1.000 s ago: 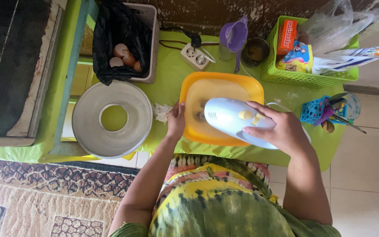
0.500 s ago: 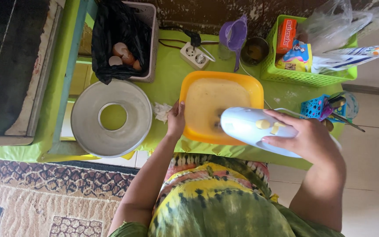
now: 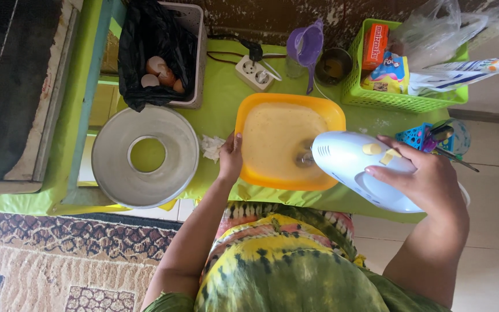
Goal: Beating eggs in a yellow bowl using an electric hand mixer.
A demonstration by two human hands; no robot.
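your right hand [image 3: 428,182] has its fingers wrapped around the white hand mixer [image 3: 359,167] while your left hand [image 3: 230,157] clasps the orange bowl's [image 3: 261,176] rim, so lifting the beaters [image 3: 304,157] while they spin could spatter batter [image 3: 278,136] across the tabletop [image 3: 220,98].

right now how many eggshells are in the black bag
3 eggshells show, clustered in the black bag lining the bin at the table's back left; more may be hidden under the folds.

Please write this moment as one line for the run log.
left hand: steadies orange bowl | right hand: holds white mixer | beaters in batter
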